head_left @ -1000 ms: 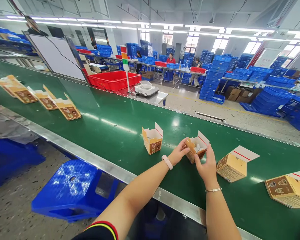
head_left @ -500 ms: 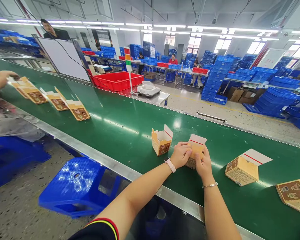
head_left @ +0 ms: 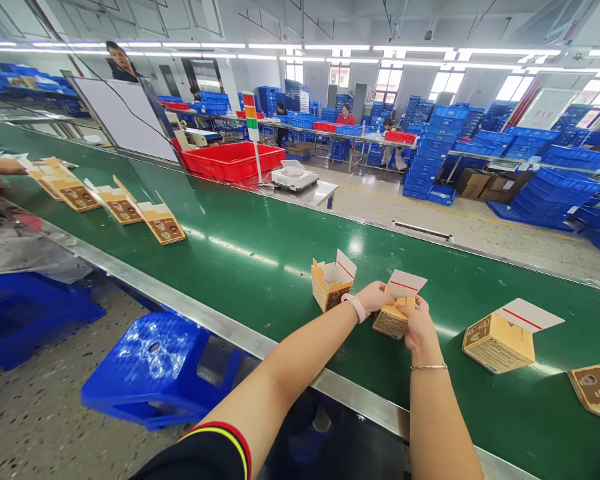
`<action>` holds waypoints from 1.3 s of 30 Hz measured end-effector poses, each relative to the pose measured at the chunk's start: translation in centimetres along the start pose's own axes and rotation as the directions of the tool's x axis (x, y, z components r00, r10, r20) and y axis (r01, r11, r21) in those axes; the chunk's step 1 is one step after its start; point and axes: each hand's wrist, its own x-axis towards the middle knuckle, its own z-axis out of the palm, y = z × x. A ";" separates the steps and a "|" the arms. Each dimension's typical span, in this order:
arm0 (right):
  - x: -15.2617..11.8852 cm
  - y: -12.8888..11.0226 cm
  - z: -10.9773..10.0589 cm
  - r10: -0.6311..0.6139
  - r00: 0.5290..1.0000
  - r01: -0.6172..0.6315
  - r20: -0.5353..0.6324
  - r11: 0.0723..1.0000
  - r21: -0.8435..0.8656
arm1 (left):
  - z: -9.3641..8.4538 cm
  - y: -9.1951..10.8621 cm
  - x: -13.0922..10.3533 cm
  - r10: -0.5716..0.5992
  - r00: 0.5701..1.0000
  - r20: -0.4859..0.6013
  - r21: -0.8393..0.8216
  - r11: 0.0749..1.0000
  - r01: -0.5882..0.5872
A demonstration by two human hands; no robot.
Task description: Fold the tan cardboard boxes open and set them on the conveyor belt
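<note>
Between my hands stands a small brown-and-tan cardboard box (head_left: 391, 324) on the green belt. Its white flap with a red line sticks up at the back, and its tan top panels lie folded inward. My left hand (head_left: 373, 297) grips the box's left upper edge, fingers closed. On the other side, my right hand (head_left: 420, 325) holds the right edge with bent fingers, thumb on top. Just left of my left hand is an open box (head_left: 325, 288) with its flaps up. To the right, another box (head_left: 500, 340) has its top folded and its white flap raised.
The green conveyor belt (head_left: 240, 293) runs across, edged by a metal rail (head_left: 220, 330). Several open boxes (head_left: 163, 223) stand at the left near a co-worker's arm (head_left: 3, 165). Beyond are a red bin (head_left: 235, 160) and a scale (head_left: 295, 176). A blue stool (head_left: 145, 360) stands below.
The boxes have drifted right along the belt, and my hands with them. My fingers have moved off the top's middle to the box's two sides. The co-worker's hand at left has shifted.
</note>
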 end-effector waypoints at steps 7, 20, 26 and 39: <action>-2.5 0.1 0.2 -0.838 0.463 0.677 -0.287 0.544 -0.496 | -1.0 -0.1 -5.0 0.789 0.581 -0.198 0.298 0.613 -0.732; -3.9 3.6 3.3 -0.714 0.352 0.890 0.605 0.057 -0.452 | -10.4 -3.2 -2.8 0.656 0.721 -0.223 0.007 0.740 -0.672; -2.0 3.9 2.2 -0.727 0.466 0.849 0.505 0.207 -0.486 | -8.8 -3.9 -2.8 0.772 0.636 0.009 0.204 0.621 -0.757; 0.2 1.6 2.6 -0.522 0.852 0.500 -0.045 0.835 -0.230 | -2.7 -0.9 -0.5 0.377 0.860 -0.343 0.146 0.926 -0.348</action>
